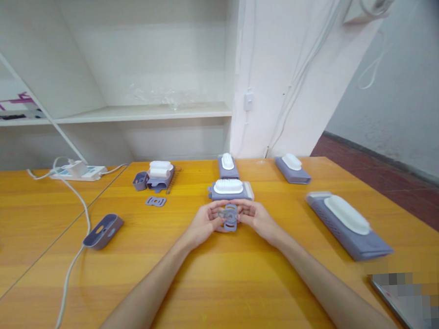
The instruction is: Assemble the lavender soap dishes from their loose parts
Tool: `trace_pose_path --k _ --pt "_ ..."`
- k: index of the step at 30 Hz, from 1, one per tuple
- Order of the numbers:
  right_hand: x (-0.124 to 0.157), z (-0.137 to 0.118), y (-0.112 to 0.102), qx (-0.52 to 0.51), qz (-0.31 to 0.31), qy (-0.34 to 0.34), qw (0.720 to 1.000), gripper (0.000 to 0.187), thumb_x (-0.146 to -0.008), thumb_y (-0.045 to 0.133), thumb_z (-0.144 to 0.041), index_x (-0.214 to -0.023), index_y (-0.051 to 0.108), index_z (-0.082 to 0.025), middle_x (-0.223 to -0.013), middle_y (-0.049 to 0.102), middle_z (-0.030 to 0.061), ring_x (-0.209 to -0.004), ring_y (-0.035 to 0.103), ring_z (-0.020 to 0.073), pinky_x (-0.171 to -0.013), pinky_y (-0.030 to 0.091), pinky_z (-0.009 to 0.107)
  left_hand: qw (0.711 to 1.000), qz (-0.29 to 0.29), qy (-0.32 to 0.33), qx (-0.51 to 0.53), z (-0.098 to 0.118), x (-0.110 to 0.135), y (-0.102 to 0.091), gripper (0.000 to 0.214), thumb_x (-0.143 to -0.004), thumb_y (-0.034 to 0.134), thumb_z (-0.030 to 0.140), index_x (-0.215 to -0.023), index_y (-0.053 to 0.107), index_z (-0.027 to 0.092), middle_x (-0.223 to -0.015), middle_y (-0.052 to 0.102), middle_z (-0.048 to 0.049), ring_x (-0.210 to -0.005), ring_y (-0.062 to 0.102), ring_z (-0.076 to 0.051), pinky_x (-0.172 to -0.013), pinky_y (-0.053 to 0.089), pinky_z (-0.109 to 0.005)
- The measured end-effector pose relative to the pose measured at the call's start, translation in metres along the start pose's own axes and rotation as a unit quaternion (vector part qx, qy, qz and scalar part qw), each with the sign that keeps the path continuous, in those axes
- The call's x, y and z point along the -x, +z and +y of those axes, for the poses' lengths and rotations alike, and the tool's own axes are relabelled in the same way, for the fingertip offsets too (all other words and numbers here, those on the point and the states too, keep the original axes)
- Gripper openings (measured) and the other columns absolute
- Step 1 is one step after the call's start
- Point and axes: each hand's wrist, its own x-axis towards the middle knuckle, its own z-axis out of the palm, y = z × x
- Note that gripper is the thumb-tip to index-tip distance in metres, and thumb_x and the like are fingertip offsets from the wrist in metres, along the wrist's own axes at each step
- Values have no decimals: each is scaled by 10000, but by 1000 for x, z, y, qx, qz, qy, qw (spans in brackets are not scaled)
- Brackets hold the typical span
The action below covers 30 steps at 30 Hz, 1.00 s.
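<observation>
Both of my hands meet over the middle of the orange wooden table. My left hand and my right hand pinch a small grey-purple plastic part with round openings, held between the fingertips of both. Just behind it lies a grey-purple box with a white brush insert.
More grey-purple units with white tops lie at the back, back right and right. A partly assembled one, a flat part and an empty shell lie left. A power strip with cable sits far left.
</observation>
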Motion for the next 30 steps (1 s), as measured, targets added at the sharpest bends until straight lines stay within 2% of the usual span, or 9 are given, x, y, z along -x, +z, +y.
trace_pose_path --k 9,13,18,25,30 --pt "0 -1 -1 -24 6 8 1000 380 -630 728 -255 -993 643 -183 -744 645 -8 -683 598 134 -709 477 288 1000 -6 -1 22 2 1 -3 593 -672 747 328 -1197 532 154 -1073 640 -154 -872 661 -255 -704 556 -379" --pt "1 -2 -2 -33 -8 11 999 391 -637 722 -239 -1015 640 -181 -769 647 -4 -717 602 139 -731 473 291 1000 -1 -2 13 2 1 -3 540 -690 733 309 -1172 550 149 -1048 645 -145 -854 660 -244 -687 559 -367" --pt "1 0 -4 -31 -21 3 999 388 -659 715 -256 -1032 641 -173 -777 650 0 -713 598 133 -731 466 284 1000 -4 1 15 1 1 -3 511 -712 716 309 -1165 543 148 -1039 644 -139 -857 659 -241 -719 557 -404" --pt "0 4 -6 -51 -36 10 998 415 -664 726 -279 -1051 623 -171 -816 656 21 -775 622 166 -769 484 326 1000 -12 -7 12 2 1 -4 536 -676 748 287 -1160 555 160 -1017 648 -125 -840 660 -226 -676 562 -343" --pt "-1 7 -7 -38 -34 8 999 424 -664 735 -283 -1055 616 -169 -820 661 18 -757 621 149 -755 472 300 1000 5 -12 12 4 1 -1 552 -651 762 292 -1141 551 151 -1009 650 -126 -826 664 -231 -661 563 -346"
